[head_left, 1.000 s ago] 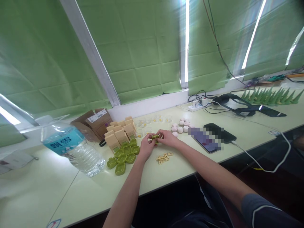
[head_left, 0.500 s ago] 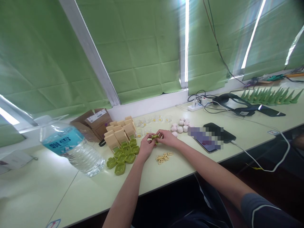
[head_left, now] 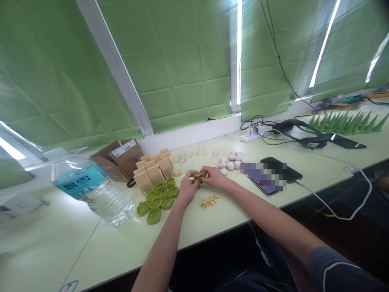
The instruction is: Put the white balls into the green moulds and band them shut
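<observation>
Between the fingertips of both hands is a small green piece, mostly covered by the fingers. My left hand pinches it from the left, and my right hand grips its right side. Just below the hands lies a little pile of cream-coloured loops. Left of my left hand sit several green cup-like pieces, with upright beige blocks behind them. Small clear cups with yellow spots stand beyond the hands. Whitish-pink rounded pieces are grouped to the right.
A large water bottle and an open cardboard box stand at left. Two phones lie right of my hands, one with a white cable. Farther right are a black headset, a power strip and green spiky pieces.
Almost nothing differs. Both hands stay in place around the small green piece, which looks very slightly turned between the fingers.
</observation>
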The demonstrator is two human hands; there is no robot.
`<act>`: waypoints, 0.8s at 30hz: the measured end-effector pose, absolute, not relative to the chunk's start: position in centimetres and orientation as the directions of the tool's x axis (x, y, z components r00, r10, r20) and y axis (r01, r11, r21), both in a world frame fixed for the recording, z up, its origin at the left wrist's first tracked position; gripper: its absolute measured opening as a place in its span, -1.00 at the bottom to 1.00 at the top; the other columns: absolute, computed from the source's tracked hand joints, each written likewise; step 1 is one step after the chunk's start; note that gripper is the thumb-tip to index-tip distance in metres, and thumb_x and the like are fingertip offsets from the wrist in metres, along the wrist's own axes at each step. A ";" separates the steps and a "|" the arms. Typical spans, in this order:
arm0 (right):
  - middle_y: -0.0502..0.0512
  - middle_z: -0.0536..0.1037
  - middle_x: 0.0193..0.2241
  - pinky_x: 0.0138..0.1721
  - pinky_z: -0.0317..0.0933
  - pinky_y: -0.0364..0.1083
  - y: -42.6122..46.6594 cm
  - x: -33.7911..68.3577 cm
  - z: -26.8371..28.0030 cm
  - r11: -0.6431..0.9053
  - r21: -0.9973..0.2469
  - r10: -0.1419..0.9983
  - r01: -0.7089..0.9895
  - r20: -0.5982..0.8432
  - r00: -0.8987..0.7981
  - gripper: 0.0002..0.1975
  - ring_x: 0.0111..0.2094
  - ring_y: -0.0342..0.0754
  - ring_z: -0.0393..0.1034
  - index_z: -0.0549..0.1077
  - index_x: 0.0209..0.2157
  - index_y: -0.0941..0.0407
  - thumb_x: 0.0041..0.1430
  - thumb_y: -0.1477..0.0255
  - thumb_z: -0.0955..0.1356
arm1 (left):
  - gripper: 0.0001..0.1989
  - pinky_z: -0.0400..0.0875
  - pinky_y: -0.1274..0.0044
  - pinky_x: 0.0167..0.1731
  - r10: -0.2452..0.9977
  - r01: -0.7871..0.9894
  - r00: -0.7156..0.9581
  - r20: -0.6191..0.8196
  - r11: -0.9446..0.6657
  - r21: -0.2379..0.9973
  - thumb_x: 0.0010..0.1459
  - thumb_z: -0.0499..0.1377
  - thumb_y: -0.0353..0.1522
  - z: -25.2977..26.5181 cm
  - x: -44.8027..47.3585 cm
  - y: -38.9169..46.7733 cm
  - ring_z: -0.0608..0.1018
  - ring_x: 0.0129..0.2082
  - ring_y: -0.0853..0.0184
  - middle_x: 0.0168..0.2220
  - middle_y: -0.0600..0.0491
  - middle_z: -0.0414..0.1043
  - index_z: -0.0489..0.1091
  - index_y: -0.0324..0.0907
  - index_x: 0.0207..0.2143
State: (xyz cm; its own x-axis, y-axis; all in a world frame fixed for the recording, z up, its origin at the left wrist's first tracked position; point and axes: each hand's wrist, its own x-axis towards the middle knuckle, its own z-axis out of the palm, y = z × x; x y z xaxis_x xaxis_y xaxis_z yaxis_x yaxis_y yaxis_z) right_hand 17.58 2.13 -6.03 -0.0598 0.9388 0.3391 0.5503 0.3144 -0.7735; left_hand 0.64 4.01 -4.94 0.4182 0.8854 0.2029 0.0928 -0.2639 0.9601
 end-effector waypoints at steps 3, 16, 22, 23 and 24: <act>-0.06 0.54 -0.40 -0.44 0.11 -0.20 2.2 17.5 -6.1 0.317 -0.765 0.936 0.560 0.347 -0.055 -0.81 -0.46 -0.19 0.35 0.45 -0.27 0.10 0.03 0.38 0.41 | -0.73 0.52 0.54 -0.38 0.894 0.092 0.409 0.184 -0.241 0.966 0.06 0.20 -0.37 -4.9 0.8 4.0 0.50 -0.47 0.49 -0.23 0.04 0.36 0.36 -0.19 -0.14; -0.04 0.54 -0.36 -0.39 0.12 -0.18 2.1 17.5 -6.0 0.313 -0.745 0.931 0.588 0.362 -0.037 -0.80 -0.45 -0.17 0.34 0.42 -0.23 0.09 0.06 0.38 0.38 | -0.67 0.49 0.52 -0.33 0.902 0.119 0.401 0.161 -0.226 0.967 0.05 0.25 -0.30 -5.2 0.8 4.3 0.50 -0.42 0.44 -0.32 0.04 0.43 0.33 -0.18 -0.12; -0.05 0.53 -0.35 -0.36 0.13 -0.18 2.1 17.5 -6.0 0.320 -0.750 0.932 0.579 0.359 -0.049 -0.81 -0.40 -0.16 0.35 0.40 -0.25 0.09 0.04 0.40 0.37 | -0.67 0.48 0.54 -0.33 0.895 0.126 0.417 0.158 -0.229 0.965 0.04 0.24 -0.31 -5.1 0.7 4.0 0.51 -0.38 0.42 -0.32 0.04 0.41 0.33 -0.18 -0.13; -0.04 0.52 -0.35 -0.36 0.13 -0.18 2.1 17.5 -6.0 0.321 -0.748 0.932 0.582 0.360 -0.051 -0.81 -0.40 -0.16 0.35 0.39 -0.25 0.09 0.04 0.40 0.37 | -0.67 0.47 0.55 -0.34 0.895 0.125 0.417 0.158 -0.229 0.965 0.03 0.24 -0.31 -5.1 0.7 4.0 0.50 -0.39 0.42 -0.32 0.05 0.40 0.33 -0.18 -0.13; -0.04 0.52 -0.36 -0.36 0.13 -0.18 2.0 17.5 -6.0 0.319 -0.746 0.932 0.585 0.359 -0.050 -0.82 -0.40 -0.15 0.35 0.39 -0.26 0.10 0.05 0.40 0.37 | -0.67 0.46 0.56 -0.36 0.895 0.127 0.417 0.158 -0.229 0.965 0.03 0.24 -0.31 -5.1 0.8 4.0 0.50 -0.40 0.43 -0.33 0.05 0.40 0.33 -0.18 -0.13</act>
